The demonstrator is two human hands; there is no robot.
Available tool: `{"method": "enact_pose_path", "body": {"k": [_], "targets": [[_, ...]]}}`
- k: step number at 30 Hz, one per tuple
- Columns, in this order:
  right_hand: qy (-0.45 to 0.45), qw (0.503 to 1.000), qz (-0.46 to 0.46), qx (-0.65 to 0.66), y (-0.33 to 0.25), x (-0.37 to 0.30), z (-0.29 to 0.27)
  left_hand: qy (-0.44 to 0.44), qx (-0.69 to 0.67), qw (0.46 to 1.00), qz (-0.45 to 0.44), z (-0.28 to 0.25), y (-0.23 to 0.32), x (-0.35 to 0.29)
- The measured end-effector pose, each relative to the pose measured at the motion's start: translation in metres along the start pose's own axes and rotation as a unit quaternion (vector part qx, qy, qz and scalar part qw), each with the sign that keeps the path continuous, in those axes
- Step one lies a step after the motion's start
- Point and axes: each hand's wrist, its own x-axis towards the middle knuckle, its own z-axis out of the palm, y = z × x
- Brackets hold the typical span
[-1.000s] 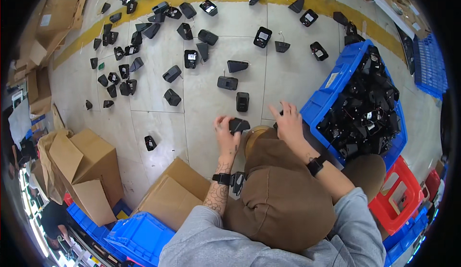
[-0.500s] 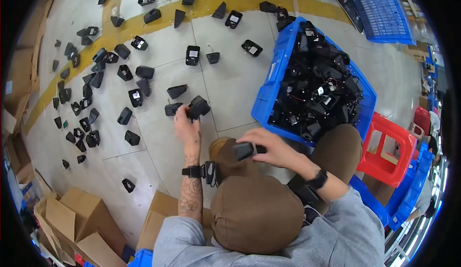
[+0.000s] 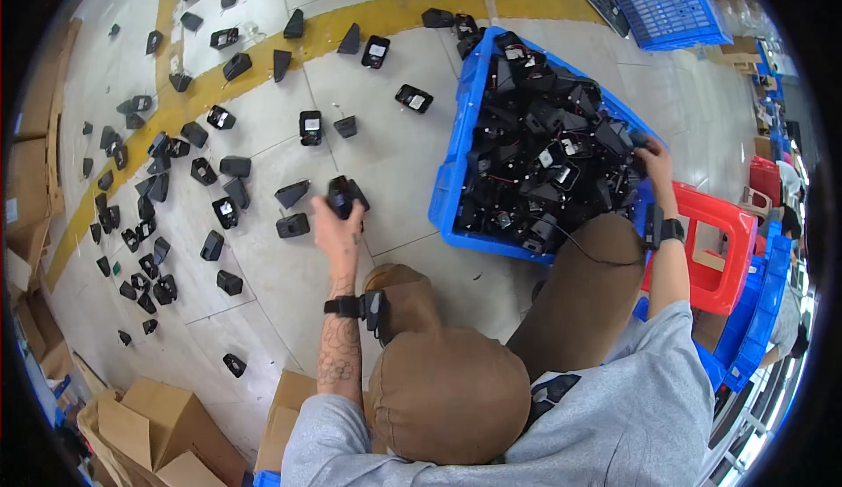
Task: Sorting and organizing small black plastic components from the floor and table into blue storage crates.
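My left hand (image 3: 337,227) grips a black plastic casing (image 3: 338,196) just above the floor, its dark open side showing. Right behind it is another black casing (image 3: 359,194), partly hidden. Two more casings, a wedge-shaped one (image 3: 292,193) and a boxy one (image 3: 293,225), lie left of this hand. At the right rim of a blue crate (image 3: 449,191), my right hand (image 3: 652,161) has its fingers closed on a dark casing (image 3: 638,139); the fingertips are partly hidden. Black casings with thin wires and white labels fill the crate in a heap (image 3: 553,149).
Many black casings (image 3: 225,213) are scattered over the tiled floor, across a yellow line (image 3: 395,5). A red stool (image 3: 715,263) stands right of the crate, a blue basket (image 3: 671,5) beyond it. Cardboard boxes (image 3: 167,421) sit at the lower left.
My right hand has moved from over my lap to the crate's right side with a casing. My left hand has raised and turned a casing. The view has shifted.
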Motion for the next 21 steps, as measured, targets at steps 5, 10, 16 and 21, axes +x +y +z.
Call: {"method": "enact_pose_path", "body": {"k": [5, 10, 16, 21], "targets": [[-0.006, 0.976, 0.126, 0.177, -0.013, -0.025, 0.045, -0.026, -0.352, 0.935, 0.029, -0.026, 0.036, -0.005], [0.196, 0.969, -0.132, 0.068, -0.091, -0.045, 0.009, -0.128, -0.348, 0.91, 0.187, -0.028, 0.125, -0.031], [-0.128, 0.947, -0.262, 0.132, -0.249, -0.126, -0.005, -0.12, 0.012, 0.762, 0.636, 0.01, 0.157, -0.054], [-0.22, 0.856, -0.448, -0.134, -0.284, -0.151, 0.048, -0.144, 0.011, 0.802, 0.579, 0.024, 0.142, -0.078]]}}
